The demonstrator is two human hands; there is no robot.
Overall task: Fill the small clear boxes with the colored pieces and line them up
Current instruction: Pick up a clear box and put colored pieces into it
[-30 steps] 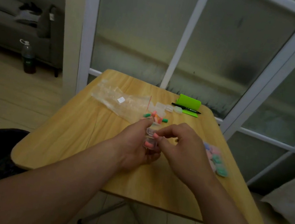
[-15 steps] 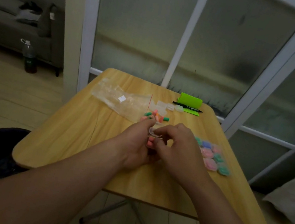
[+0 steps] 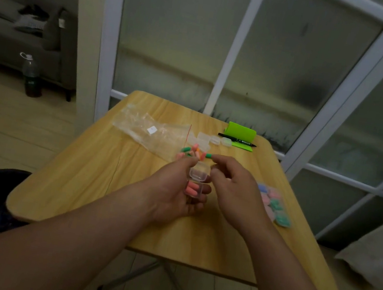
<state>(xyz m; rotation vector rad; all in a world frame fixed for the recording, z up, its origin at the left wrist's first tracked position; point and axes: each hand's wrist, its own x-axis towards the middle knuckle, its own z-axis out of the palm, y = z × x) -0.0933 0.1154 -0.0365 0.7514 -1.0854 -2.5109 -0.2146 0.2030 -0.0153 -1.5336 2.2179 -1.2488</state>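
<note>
Gripping box (image 3: pixel 195 191) in curled left hand (image 3: pixel 174 194) above table (image 3: pixel 103 180), pink pieces (image 3: pixel 190 187) inside. Swung lid (image 3: pixel 199 173) up since last look. Right hand (image 3: pixel 236 190) curled beside lid; cannot tell whether pinching. Probably filled, ready to close.

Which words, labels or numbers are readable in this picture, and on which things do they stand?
No text can be read.
Black pen: faint marking on the barrel, too small to read.
Plastic bag: small white sticker, too blurred to read.
</note>
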